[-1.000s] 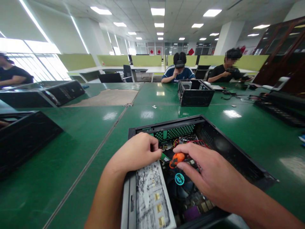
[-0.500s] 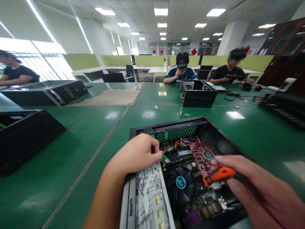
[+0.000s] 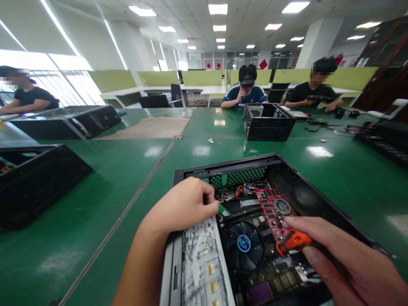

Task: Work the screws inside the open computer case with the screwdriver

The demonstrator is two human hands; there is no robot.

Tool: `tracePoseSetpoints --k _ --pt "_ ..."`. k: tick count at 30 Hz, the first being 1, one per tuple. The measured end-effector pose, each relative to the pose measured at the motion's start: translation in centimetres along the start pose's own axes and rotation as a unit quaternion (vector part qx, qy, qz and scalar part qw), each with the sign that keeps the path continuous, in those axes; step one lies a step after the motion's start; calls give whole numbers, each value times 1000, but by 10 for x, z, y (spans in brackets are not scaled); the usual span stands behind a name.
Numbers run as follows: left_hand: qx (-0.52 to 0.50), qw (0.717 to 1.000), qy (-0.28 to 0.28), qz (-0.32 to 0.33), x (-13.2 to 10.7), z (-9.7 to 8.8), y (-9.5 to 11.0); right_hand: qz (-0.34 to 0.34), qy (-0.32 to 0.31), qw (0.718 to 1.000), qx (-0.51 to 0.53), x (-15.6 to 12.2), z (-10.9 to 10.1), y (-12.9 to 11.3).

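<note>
An open black computer case [image 3: 310, 193] lies in front of me. My left hand [image 3: 188, 204] reaches over its pale, scuffed drive cage [image 3: 199, 263], thumb and fingers closed at the end of a small green circuit board [image 3: 225, 211]; part of the board is hidden. In my right hand [image 3: 338, 250] is a screwdriver [image 3: 293, 241] with an orange and black handle, held between thumb and fingers; its shaft is not visible. The handle is over the lower end of a red graphics card [image 3: 270, 208]. A black cooling fan [image 3: 245, 245] sits between my hands.
Other black computer cases stand at left [image 3: 38, 187], far left [image 3: 92, 121] and across the green table [image 3: 137, 170], at the opened case [image 3: 269, 125]. Cables [image 3: 331, 126] lie at far right. Three people sit around the table: one left, two opposite.
The view has shifted slightly. My right hand and the screwdriver handle have dropped a little beside the red card. My left hand keeps its grip and place.
</note>
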State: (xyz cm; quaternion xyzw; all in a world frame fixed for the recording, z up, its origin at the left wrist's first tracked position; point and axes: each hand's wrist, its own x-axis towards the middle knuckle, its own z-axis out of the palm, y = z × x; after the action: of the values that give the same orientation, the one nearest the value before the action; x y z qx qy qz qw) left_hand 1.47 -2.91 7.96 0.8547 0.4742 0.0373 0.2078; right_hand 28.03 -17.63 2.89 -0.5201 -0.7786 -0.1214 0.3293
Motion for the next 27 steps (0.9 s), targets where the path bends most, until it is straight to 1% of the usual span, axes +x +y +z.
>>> tracePoseSetpoints --k 5,10,17,27 --pt "-6 1000 -1 2 1 0 0 8 3 1000 7 -4 0 2" --pt "-14 1000 2 4 1 1 0 -5 2 1000 12 -4 0 1" --pt "-8 1000 6 12 1 2 -1 9 -8 1000 21 -12 1 5" --pt "-7 1000 8 8 1 1 0 -18 -2 1000 7 -4 -1 0"
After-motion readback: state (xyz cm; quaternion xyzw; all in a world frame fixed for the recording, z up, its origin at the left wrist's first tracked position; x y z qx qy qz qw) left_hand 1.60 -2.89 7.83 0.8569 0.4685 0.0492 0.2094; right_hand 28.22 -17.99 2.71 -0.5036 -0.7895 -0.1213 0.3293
